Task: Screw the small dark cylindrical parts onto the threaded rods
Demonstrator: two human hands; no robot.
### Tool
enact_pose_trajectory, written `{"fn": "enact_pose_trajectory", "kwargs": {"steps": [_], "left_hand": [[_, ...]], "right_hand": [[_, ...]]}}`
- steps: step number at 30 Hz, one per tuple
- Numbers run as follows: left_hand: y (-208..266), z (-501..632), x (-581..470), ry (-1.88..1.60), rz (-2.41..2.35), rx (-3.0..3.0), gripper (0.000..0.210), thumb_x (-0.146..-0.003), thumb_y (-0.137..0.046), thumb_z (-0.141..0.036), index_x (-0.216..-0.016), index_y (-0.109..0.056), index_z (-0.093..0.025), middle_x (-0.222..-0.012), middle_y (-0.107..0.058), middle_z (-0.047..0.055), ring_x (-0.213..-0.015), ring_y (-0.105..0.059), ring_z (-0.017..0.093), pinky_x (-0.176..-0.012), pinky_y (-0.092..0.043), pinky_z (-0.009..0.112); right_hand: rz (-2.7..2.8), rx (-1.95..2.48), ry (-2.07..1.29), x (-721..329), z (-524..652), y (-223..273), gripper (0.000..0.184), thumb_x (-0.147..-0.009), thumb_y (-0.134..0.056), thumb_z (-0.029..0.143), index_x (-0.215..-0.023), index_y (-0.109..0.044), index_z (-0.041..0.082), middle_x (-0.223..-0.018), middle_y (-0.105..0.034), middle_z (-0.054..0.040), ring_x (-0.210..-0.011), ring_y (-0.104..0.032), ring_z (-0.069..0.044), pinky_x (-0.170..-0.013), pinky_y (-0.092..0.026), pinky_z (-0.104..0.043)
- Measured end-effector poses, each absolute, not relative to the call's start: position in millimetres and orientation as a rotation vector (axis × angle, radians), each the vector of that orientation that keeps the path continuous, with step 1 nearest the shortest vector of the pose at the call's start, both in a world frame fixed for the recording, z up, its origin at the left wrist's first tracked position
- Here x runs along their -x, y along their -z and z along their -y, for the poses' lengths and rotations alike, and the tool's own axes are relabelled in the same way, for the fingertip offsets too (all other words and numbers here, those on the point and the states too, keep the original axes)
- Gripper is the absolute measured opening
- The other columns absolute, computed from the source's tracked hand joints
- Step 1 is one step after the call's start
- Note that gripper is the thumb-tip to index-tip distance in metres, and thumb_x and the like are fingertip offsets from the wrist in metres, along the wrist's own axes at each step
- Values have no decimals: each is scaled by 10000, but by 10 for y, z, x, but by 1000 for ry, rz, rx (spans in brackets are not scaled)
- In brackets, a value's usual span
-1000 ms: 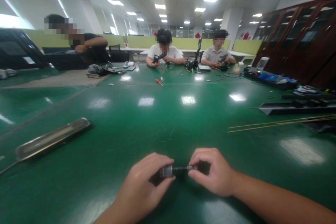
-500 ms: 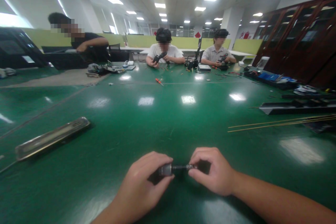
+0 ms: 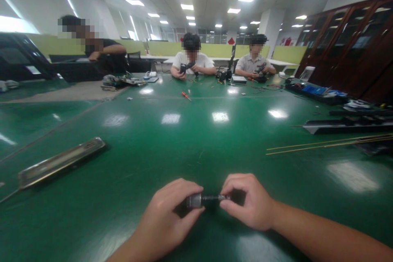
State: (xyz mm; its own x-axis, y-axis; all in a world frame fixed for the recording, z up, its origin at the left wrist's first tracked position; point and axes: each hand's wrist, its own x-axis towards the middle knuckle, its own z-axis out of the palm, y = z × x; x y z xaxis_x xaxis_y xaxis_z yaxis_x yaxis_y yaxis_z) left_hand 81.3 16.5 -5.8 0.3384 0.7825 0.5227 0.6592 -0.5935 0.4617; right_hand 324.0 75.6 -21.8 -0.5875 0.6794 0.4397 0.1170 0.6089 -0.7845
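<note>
Just above the green tabletop at the near edge, both hands grip one small part, a grey metal cylinder (image 3: 194, 200) with a thin dark shaft (image 3: 210, 197) running out to the right. My left hand (image 3: 167, 213) is closed round the cylinder, thumb below and fingers above. The thumb and forefinger of my right hand (image 3: 253, 202) pinch the shaft's far end, which looks ridged or threaded. The part lies roughly level between them. Its left end is hidden inside my left palm, and blur hides the finer detail.
Left of my hands lies a long, shallow metal tray-like piece (image 3: 61, 161). Thin brass-coloured rods (image 3: 307, 147) and a black rail (image 3: 346, 126) are on the right. A red screwdriver (image 3: 185, 95) lies farther off. Several people sit across the table among loose parts.
My hands and the part have barely moved. Across the table, the middle person's black object has turned more upright.
</note>
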Motion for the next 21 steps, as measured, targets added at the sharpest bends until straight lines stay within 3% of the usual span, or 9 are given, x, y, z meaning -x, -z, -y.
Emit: {"fn": "enact_pose_trajectory", "kwargs": {"steps": [12, 15, 21], "left_hand": [[-20, -147, -813, -1136, -1379, -2423, 233, -852, -716, -178, -1068, -673, -255, -943, -737, -12, -840, -697, 119, -770, -569, 198], [-50, -163, -771, -1186, -1449, -2403, 230, -854, -738, -232, -1076, -687, -261, -958, -729, -3, -862, -695, 135, -772, -571, 211], [-104, -299, -439, -1337, -1810, -2120, 334, -884, -724, -454, -1107, -683, -209, -946, -763, 18, -798, -738, 164, -700, -604, 219]], "right_hand": [[1948, 608, -1046, -3260, -765, 226, 83, -826, -719, 226, -778, -695, 163, -725, -677, -41, -674, -630, -163, -666, -469, -279], [1762, 536, -1189, -3277, -787, 269, 209, -884, -701, 321, -755, -683, 157, -725, -672, -52, -678, -615, -166, -653, -466, -278], [1662, 582, -1423, -3256, -841, 346, 547, -1029, -466, 531, -647, -580, 156, -588, -545, -20, -580, -531, -138, -597, -425, -265]]}}
